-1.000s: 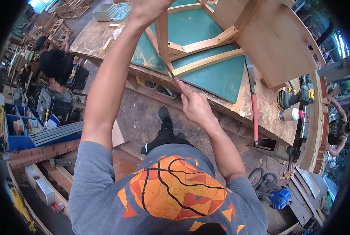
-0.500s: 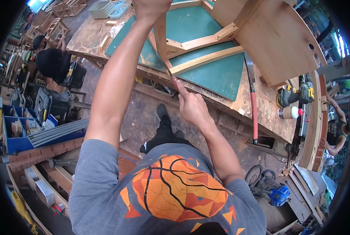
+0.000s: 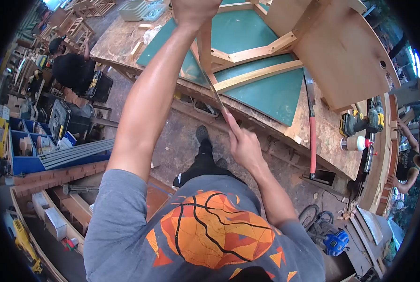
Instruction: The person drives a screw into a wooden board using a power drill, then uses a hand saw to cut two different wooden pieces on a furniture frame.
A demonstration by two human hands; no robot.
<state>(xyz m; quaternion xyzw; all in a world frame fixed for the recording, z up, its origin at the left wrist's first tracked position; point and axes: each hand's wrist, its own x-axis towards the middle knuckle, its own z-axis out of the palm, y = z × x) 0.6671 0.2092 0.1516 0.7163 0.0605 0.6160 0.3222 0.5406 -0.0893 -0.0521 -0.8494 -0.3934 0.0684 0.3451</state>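
My right hand (image 3: 246, 149) is closed round the reddish handle of a file (image 3: 218, 97), a long narrow metal blade. The blade slants up past the table edge and lies along the side of an upright wooden leg (image 3: 204, 47). At the top of the view my left hand (image 3: 196, 11) is closed over the upper part of that leg; its fingertips are partly out of frame. The leg belongs to a wooden frame (image 3: 252, 54) with angled rails, resting on a green board (image 3: 266, 96).
The worktable (image 3: 111, 44) carries a red-handled tool (image 3: 312, 141), cordless drills (image 3: 374, 115) and a white bottle (image 3: 355, 143). A large curved wood panel (image 3: 346, 51) rises at right. A person in black (image 3: 71, 70) is at left, another person (image 3: 407, 162) at right. A blue organizer (image 3: 24, 160) stands at left.
My right hand has drawn the file back toward me, down and away from the leg, so more of the blade shows. My left hand keeps its hold; the whole view has shifted slightly.
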